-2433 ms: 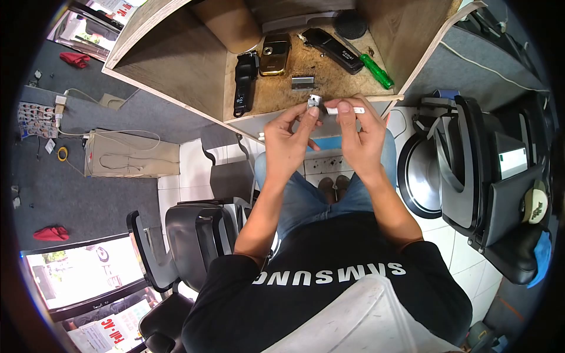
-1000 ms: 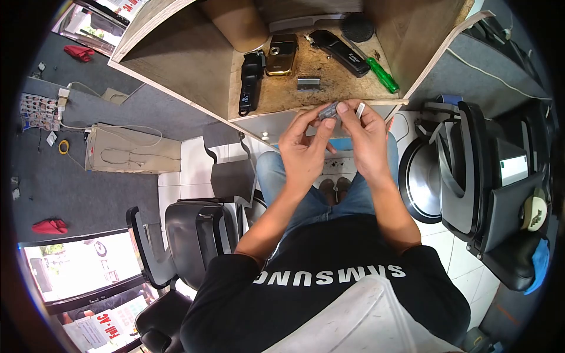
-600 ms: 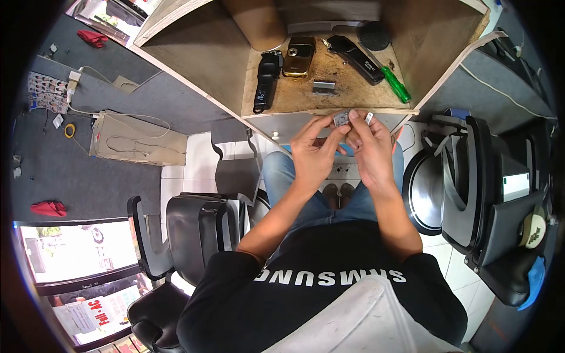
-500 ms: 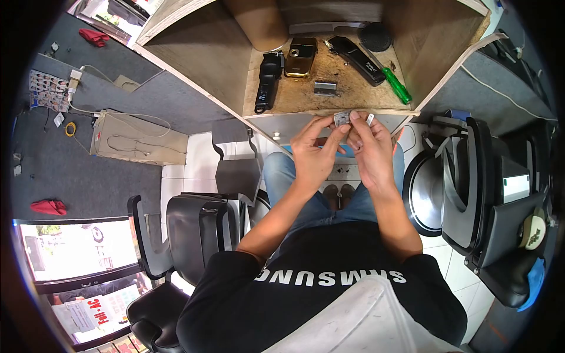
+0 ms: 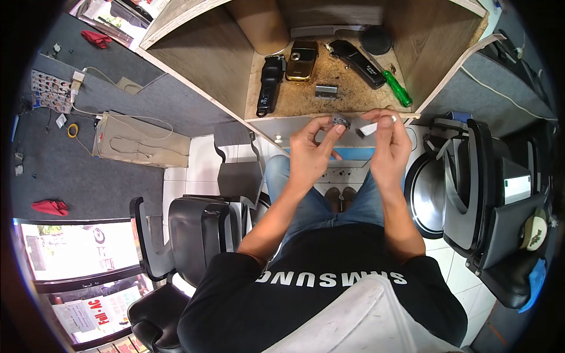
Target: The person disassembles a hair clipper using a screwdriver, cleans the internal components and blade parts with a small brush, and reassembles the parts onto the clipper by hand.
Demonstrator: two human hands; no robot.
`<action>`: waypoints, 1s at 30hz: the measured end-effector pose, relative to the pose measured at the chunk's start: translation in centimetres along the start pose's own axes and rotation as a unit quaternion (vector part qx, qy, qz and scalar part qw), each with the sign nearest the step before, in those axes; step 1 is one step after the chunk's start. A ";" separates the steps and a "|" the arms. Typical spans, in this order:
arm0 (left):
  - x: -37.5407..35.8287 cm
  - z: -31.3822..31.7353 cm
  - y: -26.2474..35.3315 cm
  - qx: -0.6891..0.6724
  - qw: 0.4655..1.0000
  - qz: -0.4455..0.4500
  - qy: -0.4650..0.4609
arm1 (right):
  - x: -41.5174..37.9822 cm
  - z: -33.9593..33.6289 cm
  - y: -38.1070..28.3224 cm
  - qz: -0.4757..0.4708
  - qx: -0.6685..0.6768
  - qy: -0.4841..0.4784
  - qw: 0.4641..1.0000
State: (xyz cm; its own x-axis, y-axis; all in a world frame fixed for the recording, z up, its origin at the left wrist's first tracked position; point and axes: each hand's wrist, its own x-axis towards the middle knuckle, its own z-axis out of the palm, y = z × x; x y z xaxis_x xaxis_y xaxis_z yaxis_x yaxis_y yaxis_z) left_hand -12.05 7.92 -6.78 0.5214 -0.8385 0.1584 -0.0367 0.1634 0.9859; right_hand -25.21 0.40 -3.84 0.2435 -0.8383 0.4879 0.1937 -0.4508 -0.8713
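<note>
Between the thumb and fingers of my left hand (image 5: 311, 150) is a small metal clipper blade (image 5: 341, 122), held just in front of the shelf edge. My right hand (image 5: 390, 144) pinches a small white brush (image 5: 369, 129), its dark bristles pointing toward the blade with a gap between them. On the shelf (image 5: 306, 106) behind my hands lie a second metal blade (image 5: 326, 92), a black hair clipper (image 5: 271, 85), a gold and black shaver (image 5: 302, 61), another black clipper (image 5: 356, 63) and a green-handled screwdriver (image 5: 396, 89).
Wooden cabinet walls (image 5: 203, 65) enclose the shelf, which is littered with hair bits. A round black object (image 5: 375, 39) lies at its back right. Black salon chairs (image 5: 197, 232) stand to my left and right. A cardboard box (image 5: 141, 140) lies at the left.
My right hand has moved right, away from my left hand, and the brush now shows clearly in it. The left hand, with the blade, has shifted slightly.
</note>
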 end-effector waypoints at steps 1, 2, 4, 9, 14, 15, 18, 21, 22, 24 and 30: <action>0.0 0.1 0.1 0.005 1.000 -0.010 -0.007 | 0.0 -0.2 0.0 -0.023 -0.020 -0.025 0.999; -0.1 0.1 0.2 0.009 1.000 -0.021 -0.013 | 0.0 -0.4 0.0 -0.046 -0.040 -0.049 0.997; -0.2 0.0 0.1 0.002 0.999 -0.023 -0.025 | 0.2 -0.2 0.7 -0.095 -0.055 -0.070 0.991; -0.2 -0.7 1.0 -0.002 0.998 -0.048 -0.028 | 0.1 -1.0 2.1 -0.117 -0.121 -0.084 0.982; 0.0 -0.7 0.8 0.011 0.998 -0.050 -0.045 | 0.7 -0.7 1.2 -0.164 -0.093 -0.092 0.978; 0.0 -0.7 1.0 0.004 0.998 -0.048 -0.041 | 1.0 -0.9 1.0 -0.170 -0.119 -0.116 0.971; 0.3 -1.2 1.7 -0.008 0.998 -0.051 -0.031 | 1.1 -1.7 0.9 -0.130 -0.146 -0.151 0.969; 0.8 -1.9 1.6 0.005 0.998 -0.066 -0.020 | 0.4 -1.5 1.4 -0.019 -0.053 -0.116 0.992; 0.8 -1.9 1.6 0.010 0.997 -0.069 -0.027 | 0.6 -1.2 1.4 -0.005 -0.010 -0.108 0.994; 0.9 -1.8 1.6 0.019 0.996 -0.075 -0.041 | 0.7 -0.6 1.5 0.002 0.041 -0.107 0.993; 0.6 -1.3 2.1 0.007 0.998 -0.063 -0.026 | 0.5 -0.9 2.2 -0.051 -0.094 -0.134 0.985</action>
State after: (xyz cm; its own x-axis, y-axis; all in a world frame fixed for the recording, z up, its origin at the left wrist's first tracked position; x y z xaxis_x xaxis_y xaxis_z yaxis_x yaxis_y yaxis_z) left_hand -10.69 8.46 -4.69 0.4777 -0.8778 0.0352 0.0139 0.0476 0.9988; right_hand -25.48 -1.28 -5.59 0.4783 -0.6868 0.5474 0.0559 -0.5982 -0.7994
